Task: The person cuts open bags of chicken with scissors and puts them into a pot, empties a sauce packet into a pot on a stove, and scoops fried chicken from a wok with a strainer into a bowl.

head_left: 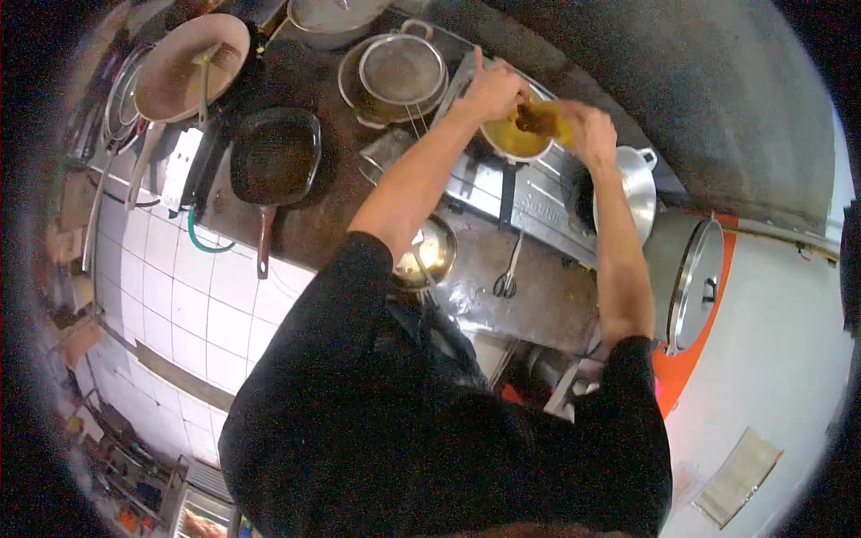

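A pot of yellow contents (513, 142) sits on the stove at the back of the counter. Above its rim is a yellow-brown item (549, 118), blurred, its kind unclear. My right hand (592, 134) is closed on the right side of this item. At its left end my left hand (496, 92) has its fingers pinched together, one digit sticking up; what they hold is too small to make out.
A steel stove (543, 197) runs under the pot, with a wide metal pot (635, 193) to the right. Scissors (508, 280) and a shiny bowl (435, 255) lie nearer me. Leftward are a strainer (404, 70), a square pan (276, 157) and a frying pan (170, 85).
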`<state>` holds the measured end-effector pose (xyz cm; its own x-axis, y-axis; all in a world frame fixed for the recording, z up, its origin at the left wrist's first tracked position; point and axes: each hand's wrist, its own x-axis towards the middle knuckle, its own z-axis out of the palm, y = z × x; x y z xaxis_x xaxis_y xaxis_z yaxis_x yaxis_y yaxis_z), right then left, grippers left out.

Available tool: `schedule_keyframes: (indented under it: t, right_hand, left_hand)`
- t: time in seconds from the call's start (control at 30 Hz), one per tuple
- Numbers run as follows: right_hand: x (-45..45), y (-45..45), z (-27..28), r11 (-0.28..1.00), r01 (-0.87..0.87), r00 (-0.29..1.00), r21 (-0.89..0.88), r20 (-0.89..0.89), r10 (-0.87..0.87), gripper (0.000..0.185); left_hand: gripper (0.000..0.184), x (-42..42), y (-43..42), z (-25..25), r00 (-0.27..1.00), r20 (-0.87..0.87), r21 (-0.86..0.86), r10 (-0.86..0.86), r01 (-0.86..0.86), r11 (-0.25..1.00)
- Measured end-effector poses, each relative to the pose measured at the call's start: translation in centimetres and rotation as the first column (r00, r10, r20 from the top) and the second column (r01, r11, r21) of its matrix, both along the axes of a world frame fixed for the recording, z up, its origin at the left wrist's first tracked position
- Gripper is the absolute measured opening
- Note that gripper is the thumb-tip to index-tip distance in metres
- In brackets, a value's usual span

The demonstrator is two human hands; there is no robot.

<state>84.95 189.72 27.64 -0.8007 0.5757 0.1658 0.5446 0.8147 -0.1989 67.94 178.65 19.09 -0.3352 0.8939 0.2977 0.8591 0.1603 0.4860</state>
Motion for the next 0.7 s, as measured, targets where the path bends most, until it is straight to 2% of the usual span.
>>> schedule_keyframes:
  t: [0.07, 0.13, 0.17, 0.2, 0.27, 0.3, 0.4, 0.43, 0.47, 0.6, 0.67, 0.7]
  right_hand:
    - [-1.6, 1.3, 0.1, 0.998, -0.061, 0.996, 0.015, -0.061, 0.061, 0.026]
    - [0.3, 2.1, -2.1, 0.994, -0.097, 0.992, 0.043, 0.087, 0.093, 0.026]
    - [-0.2, 0.1, 0.2, 1.0, -0.027, 0.999, 0.004, -0.043, 0.027, 0.026]
    - [-1.4, 1.3, 0.2, 0.998, -0.05, 0.997, 0.022, -0.06, 0.052, 0.026]
    - [0.0, 1.2, -0.6, 0.995, -0.101, 0.984, 0.013, 0.152, 0.098, 0.028]
    - [1.2, 0.5, -0.5, 0.996, -0.091, 0.982, 0.006, 0.168, 0.089, 0.028]
    - [0.6, -0.1, 0.1, 0.999, -0.031, 0.987, 0.028, 0.161, 0.026, 0.028]
    - [1.2, -0.4, 0.2, 1.0, -0.004, 0.994, -0.004, 0.111, 0.005, 0.028]
    - [0.2, 0.4, 0.4, 1.0, -0.004, 0.999, -0.018, 0.038, 0.004, 0.028]
    - [-0.2, 1.5, 0.5, 1.0, 0.003, 1.0, -0.006, 0.011, -0.003, 0.024]
    - [0.6, 1.3, 0.5, 0.997, -0.069, 0.976, -0.015, 0.206, 0.071, 0.029]
    - [1.6, 0.9, 0.6, 0.998, -0.06, 0.974, -0.019, 0.219, 0.063, 0.029]
  left_hand:
    - [0.015, -1.0, 0.3, 0.6, 0.999, 0.025, 0.045, 0.038, -0.039, 0.998]
    - [0.014, 0.4, -0.4, 0.9, 1.0, 0.007, -0.076, -0.015, 0.015, 0.997]
    - [0.015, 0.7, -0.4, 0.6, 0.996, 0.088, 0.054, 0.033, -0.038, 0.998]
    - [0.015, -0.4, 0.3, 0.6, 0.996, 0.071, 0.073, 0.055, -0.06, 0.996]
    - [0.016, 0.7, 0.1, -0.2, 0.998, 0.037, 0.0, 0.042, -0.042, 0.999]
    - [0.016, 1.9, -0.2, -0.5, 0.998, 0.053, -0.006, 0.032, -0.032, 0.999]
    - [0.016, 1.1, 0.3, -0.8, 0.998, 0.058, 0.039, 0.011, -0.014, 0.999]
    - [0.015, 1.8, 0.2, -1.0, 0.997, 0.081, 0.034, 0.021, -0.023, 0.999]
    - [0.015, 0.9, 0.8, -0.7, 0.995, 0.081, 0.049, 0.053, -0.057, 0.997]
    - [0.013, 0.5, 1.1, -0.4, 0.992, 0.105, 0.08, 0.066, -0.074, 0.994]
    - [0.015, 0.8, 0.8, -0.6, 0.998, -0.038, -0.018, 0.051, -0.051, 0.999]
    - [0.015, 1.7, 0.6, -0.8, 0.999, -0.025, -0.022, 0.042, -0.042, 0.999]
